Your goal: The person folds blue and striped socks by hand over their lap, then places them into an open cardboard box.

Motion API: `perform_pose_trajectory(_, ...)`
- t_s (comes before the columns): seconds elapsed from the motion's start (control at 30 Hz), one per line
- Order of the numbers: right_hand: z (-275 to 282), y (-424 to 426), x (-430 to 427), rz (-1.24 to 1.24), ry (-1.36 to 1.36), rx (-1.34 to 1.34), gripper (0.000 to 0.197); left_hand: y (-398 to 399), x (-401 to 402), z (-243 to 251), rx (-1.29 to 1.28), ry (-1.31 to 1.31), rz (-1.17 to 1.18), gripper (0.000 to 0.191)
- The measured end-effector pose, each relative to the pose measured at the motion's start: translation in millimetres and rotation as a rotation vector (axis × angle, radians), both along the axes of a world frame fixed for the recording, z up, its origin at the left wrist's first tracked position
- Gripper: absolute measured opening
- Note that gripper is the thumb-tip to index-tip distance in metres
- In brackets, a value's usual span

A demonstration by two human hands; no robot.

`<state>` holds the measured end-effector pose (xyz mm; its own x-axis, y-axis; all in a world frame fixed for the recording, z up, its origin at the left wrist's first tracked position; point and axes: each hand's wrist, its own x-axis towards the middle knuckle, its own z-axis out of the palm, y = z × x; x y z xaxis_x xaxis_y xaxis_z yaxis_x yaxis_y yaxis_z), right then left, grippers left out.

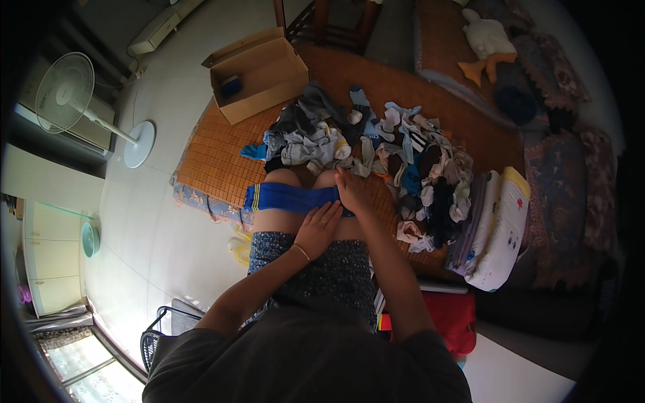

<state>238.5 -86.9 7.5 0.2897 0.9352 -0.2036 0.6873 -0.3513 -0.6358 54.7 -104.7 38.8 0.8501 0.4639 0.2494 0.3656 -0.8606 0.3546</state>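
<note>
A long blue sock (292, 197) with yellow stripes at its cuff lies flat across my bare thighs. My left hand (318, 226), with a ring and a bracelet, rests its fingers on the lower edge of the sock's right part. At the sock's right end is my right hand (351, 190), its fingers touching the fabric; part of that end is hidden under the hands. Just beyond my knees a heap of grey and white socks (312, 143) lies on the woven mat, and a second mixed heap of socks (433, 171) spreads to the right.
An open cardboard box (264, 83) with a dark blue item inside stands on the woven mat (216, 161). Folded quilts (501, 231) are at the right, near a red bag (448, 317). A standing fan (138, 143) is on the floor at left, and a plush toy (489, 40) lies at back right.
</note>
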Motion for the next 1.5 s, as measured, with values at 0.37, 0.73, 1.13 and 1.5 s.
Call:
perform_pose_trajectory(0.37,3,-29,2,-0.114,0.301,0.098,0.075,29,12,4,-0.313,-0.100,-0.033,0.041)
perform_pose_trajectory(0.73,-17,-48,-14,-0.332,0.262,0.161,0.067,52,25,-11,-0.109,-0.005,-0.039,0.050)
perform_pose_trajectory(1.13,28,-68,-15,-0.516,0.357,-0.054,0.062,56,20,-3,-0.069,0.038,-0.042,0.052)
perform_pose_trajectory(1.5,33,-60,-17,-0.422,0.315,0.035,0.061,130,-52,-53,-0.476,-0.593,0.598,0.027)
